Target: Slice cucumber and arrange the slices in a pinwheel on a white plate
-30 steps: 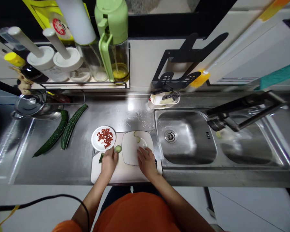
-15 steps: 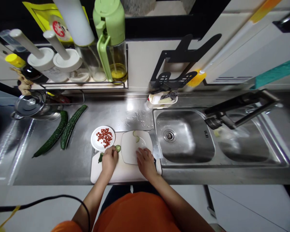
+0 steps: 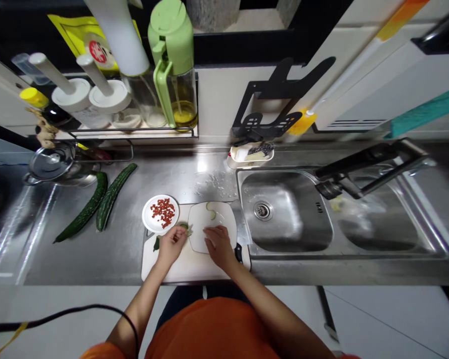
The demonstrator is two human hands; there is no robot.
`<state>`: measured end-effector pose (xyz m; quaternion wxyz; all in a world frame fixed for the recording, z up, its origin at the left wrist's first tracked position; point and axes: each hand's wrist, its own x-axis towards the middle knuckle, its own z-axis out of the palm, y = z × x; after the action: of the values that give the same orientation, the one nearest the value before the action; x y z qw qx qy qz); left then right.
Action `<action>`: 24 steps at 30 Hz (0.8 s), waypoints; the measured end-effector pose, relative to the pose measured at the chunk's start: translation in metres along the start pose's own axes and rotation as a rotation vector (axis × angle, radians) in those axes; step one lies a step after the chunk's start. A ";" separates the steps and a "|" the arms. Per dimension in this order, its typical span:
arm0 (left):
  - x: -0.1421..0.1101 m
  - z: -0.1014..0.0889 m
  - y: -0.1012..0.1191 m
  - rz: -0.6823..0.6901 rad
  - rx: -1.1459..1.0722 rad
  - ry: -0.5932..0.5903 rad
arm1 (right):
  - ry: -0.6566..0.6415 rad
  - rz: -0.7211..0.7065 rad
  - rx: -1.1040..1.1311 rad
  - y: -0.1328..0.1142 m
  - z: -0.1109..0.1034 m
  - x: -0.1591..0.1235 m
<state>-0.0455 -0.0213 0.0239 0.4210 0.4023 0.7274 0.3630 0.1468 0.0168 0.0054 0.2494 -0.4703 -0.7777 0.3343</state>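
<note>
My left hand point(image 3: 173, 243) pinches a few thin cucumber slices point(image 3: 188, 230) at the left edge of a white squarish plate point(image 3: 199, 240). Over that plate my right hand point(image 3: 219, 244) hovers or rests with fingers stretched out, nothing visible in it. Cucumber slices point(image 3: 211, 213) curve along the plate's far side. The plate sits on a cutting board point(image 3: 172, 269), where a dark green cucumber piece point(image 3: 156, 244) lies by my left wrist. A knife point(image 3: 243, 224) lies at the board's right, partly hidden by the plate.
A round white plate point(image 3: 146, 219) of chopped red bits stands at the board's far left corner. Two whole cucumbers point(image 3: 114, 192) lie further left. On the right is a double sink point(image 3: 284, 209) with a black faucet point(image 3: 353, 167). A condiment rack point(image 3: 134, 132) hangs behind.
My left hand has brought the cucumber slices slightly right, to the plate's edge, and they now look fanned. My right hand has shifted left and away from me over the plate, uncovering the knife handle.
</note>
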 end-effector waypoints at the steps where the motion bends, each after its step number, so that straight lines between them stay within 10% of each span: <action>1: 0.000 0.002 0.004 -0.004 -0.054 -0.048 | 0.001 0.008 0.046 -0.002 -0.001 0.005; 13: 0.001 0.019 0.029 -0.220 -0.409 -0.363 | -0.237 0.370 0.526 -0.011 -0.026 0.028; 24: 0.001 0.040 0.019 -0.770 -0.832 -0.580 | -0.279 0.364 0.455 -0.033 -0.053 0.025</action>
<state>-0.0044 -0.0046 0.0245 0.8223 -0.0034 0.4745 0.3142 0.1546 0.0435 0.0671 0.1754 -0.4835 -0.6129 0.5999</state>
